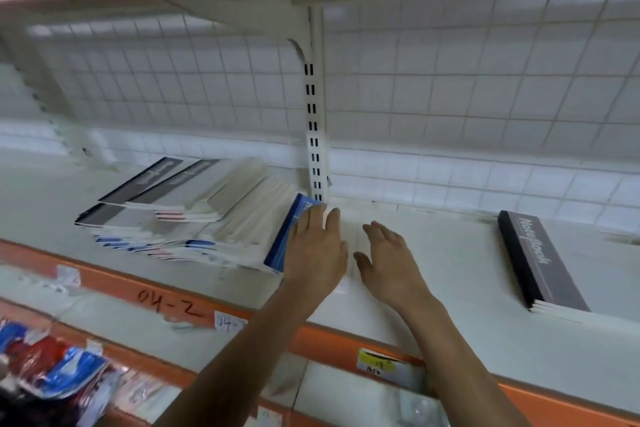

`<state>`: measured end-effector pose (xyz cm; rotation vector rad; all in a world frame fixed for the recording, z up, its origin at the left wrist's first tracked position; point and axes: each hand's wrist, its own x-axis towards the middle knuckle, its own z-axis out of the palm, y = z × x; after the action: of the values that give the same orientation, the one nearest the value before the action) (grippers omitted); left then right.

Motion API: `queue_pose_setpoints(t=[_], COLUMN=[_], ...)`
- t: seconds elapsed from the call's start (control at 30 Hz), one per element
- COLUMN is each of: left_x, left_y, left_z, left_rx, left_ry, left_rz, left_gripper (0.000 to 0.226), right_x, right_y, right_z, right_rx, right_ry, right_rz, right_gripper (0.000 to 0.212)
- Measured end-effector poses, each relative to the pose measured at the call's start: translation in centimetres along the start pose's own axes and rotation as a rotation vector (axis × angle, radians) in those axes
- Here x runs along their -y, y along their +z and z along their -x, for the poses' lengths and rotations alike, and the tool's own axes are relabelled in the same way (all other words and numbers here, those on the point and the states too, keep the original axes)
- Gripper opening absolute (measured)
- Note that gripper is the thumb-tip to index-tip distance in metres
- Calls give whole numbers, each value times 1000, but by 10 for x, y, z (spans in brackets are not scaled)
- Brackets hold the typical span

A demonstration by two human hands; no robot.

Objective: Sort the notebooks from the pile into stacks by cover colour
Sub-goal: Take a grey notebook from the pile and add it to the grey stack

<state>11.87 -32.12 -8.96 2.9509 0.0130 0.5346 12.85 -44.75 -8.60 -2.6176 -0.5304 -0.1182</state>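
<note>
Shelf (450,288), white, with an orange front edge that carries the handwritten mark "04-2" (169,302) and a yellow price tag (375,360) farther right. Wire grid back panel (485,80) behind, with a slotted upright post (315,135) at mid-shelf.

Pile of notebooks (194,218) lies on the left half of the shelf, loosely fanned, reaching from near the back toward the front edge. Covers showing are dark grey on top at the back, with blue and some red edges lower down. Image is blurred, so no count is possible.

Blue notebook (282,243) stands tilted on edge at the right end of the pile, leaning against it, just in front of the post.

Left hand (317,250) lies flat against the blue notebook, fingers straight and close together, nothing gripped. Right hand (388,260) is just beside it over bare shelf, palm down, fingers relaxed and slightly spread, holding nothing. Cannot tell whether it touches the surface.

Stack of dark-covered notebooks (540,263) lies flat near the right end of the shelf, well apart from the pile, printed "Notebook" on top, spine toward the hands.

Below, at the lower left corner of the view, red and blue plastic packets (59,367) sit on a lower shelf.
</note>
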Motion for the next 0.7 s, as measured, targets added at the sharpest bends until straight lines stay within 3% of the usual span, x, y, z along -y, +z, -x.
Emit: queue_pose_setpoints(t=[0.33,0.53,0.7], left_x=[119,178,205], left_y=[-26,-39,-40], left_z=[-4,-11,-11], left_rx=[-191,-145,-107], left_ry=[-229,-348,-270], left_rz=[-61,-147,-203], left_gripper=[55,69,50], right_x=[67,91,106], right_y=[35,46,56], right_z=[-21,-30,-34], right_rx=[3,-30,-63], right_ry=[7,10,16], right_rz=[-162,-211,-233], right_gripper=[41,43,46])
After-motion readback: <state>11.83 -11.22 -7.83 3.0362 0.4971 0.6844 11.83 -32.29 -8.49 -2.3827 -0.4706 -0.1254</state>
